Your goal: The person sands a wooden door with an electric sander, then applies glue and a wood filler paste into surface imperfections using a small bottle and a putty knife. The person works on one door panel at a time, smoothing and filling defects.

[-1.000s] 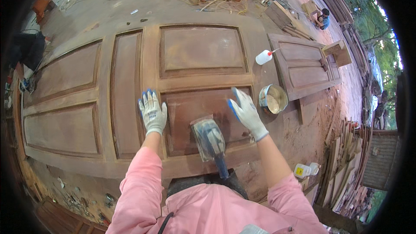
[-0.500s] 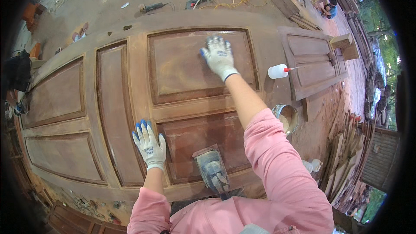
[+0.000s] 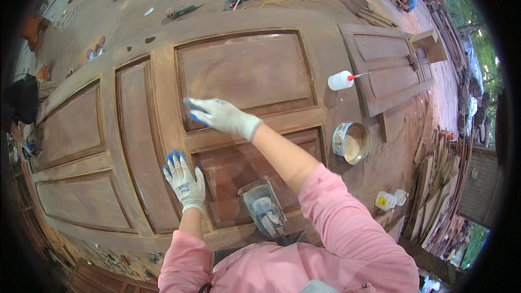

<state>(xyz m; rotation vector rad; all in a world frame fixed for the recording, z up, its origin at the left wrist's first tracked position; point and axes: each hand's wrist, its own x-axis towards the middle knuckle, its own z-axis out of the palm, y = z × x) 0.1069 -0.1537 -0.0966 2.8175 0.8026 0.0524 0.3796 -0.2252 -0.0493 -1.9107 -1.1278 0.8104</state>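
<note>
A large brown wooden panelled door lies flat before me. My left hand, in a white glove with blue fingertips, rests on its frame beside the tall narrow panel, fingers spread. My right hand, gloved alike, is at the lower left corner of the upper large panel. Its fingers stretch leftward and nothing shows in them; whether they touch the wood I cannot tell. Close to my body, a dusty blue-grey power sander sits on the lower large panel.
On the right stand a white squeeze bottle with a red tip and a tin with pale contents. Beyond lies a smaller panelled door. Power tools and yellow cords lie at the far side. Another person crouches far right.
My right hand has swept left and nearer, from the upper right of the large panel to its lower left corner. My left hand stays put on the frame. The view has shifted slightly.
</note>
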